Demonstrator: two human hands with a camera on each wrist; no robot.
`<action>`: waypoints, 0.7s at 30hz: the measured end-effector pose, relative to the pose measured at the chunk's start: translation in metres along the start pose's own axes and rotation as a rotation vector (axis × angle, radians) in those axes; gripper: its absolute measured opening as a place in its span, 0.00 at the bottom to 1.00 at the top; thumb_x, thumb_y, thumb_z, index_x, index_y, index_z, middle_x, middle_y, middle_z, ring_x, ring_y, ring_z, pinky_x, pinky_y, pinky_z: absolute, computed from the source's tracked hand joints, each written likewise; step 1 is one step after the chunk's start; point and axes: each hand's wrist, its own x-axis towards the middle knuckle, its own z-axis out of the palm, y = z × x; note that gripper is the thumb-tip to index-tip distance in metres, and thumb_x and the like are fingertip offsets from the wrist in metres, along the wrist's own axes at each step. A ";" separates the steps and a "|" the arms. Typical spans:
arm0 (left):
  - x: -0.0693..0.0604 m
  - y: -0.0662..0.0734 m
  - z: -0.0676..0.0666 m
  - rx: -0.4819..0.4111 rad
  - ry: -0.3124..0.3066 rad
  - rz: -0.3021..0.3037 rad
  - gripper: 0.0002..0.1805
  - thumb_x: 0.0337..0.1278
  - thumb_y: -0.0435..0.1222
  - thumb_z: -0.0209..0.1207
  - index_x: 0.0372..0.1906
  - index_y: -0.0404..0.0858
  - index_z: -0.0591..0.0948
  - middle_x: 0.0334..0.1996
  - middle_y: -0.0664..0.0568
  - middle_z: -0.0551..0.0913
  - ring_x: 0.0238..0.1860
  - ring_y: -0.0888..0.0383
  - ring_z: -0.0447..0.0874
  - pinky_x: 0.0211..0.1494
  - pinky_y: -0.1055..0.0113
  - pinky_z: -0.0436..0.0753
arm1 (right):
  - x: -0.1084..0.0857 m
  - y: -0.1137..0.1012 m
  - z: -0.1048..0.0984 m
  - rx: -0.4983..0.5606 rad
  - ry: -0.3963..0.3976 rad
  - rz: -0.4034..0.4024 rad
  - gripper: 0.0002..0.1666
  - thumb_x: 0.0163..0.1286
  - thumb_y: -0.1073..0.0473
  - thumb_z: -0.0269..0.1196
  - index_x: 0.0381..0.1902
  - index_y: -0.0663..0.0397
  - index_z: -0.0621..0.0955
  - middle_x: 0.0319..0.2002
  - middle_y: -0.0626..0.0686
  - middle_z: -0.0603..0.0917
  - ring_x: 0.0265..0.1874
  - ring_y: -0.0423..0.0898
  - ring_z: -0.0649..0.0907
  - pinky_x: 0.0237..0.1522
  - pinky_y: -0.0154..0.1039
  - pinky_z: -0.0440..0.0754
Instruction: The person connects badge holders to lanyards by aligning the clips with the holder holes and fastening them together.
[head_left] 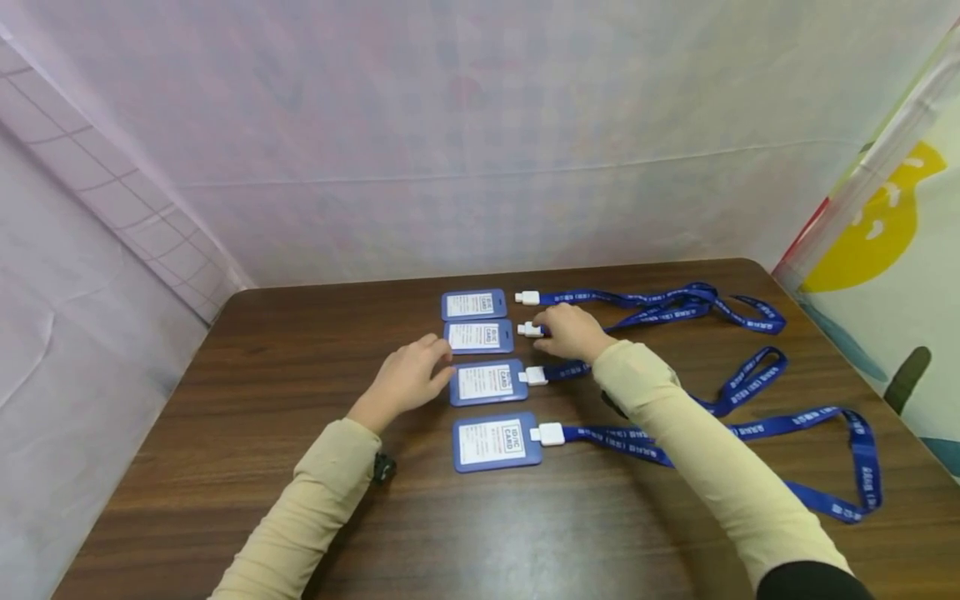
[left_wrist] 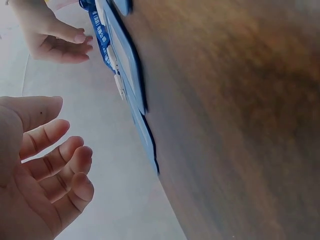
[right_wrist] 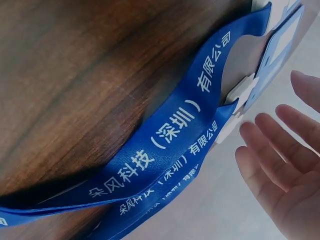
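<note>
Several blue card holders lie in a column on the table: a back one (head_left: 474, 305), one second from the back (head_left: 478, 337), a third (head_left: 488, 382) and a front one (head_left: 497, 442). My left hand (head_left: 408, 375) hovers by the left edges of the middle two, fingers loosely bent and holding nothing. Near the second lanyard's white clip (head_left: 531, 330) is my right hand (head_left: 572, 331), its fingers relaxed and empty in the right wrist view. That clip and the back clip (head_left: 528, 297) lie apart from their holders. White clips (head_left: 552, 434) meet the front two holders.
Blue lanyards with white lettering (head_left: 866, 467) trail to the right across the brown table (head_left: 300, 333), partly beneath my right forearm. A pale cloth (head_left: 480, 150) hangs behind the table, and a printed cloth (head_left: 885, 225) is at the right.
</note>
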 end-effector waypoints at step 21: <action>0.004 -0.004 0.000 0.001 0.008 0.017 0.08 0.52 0.38 0.61 0.33 0.39 0.76 0.29 0.52 0.74 0.24 0.58 0.72 0.24 0.66 0.74 | 0.026 0.006 0.015 -0.017 -0.051 0.043 0.15 0.50 0.57 0.69 0.34 0.60 0.82 0.31 0.55 0.82 0.34 0.53 0.80 0.39 0.46 0.78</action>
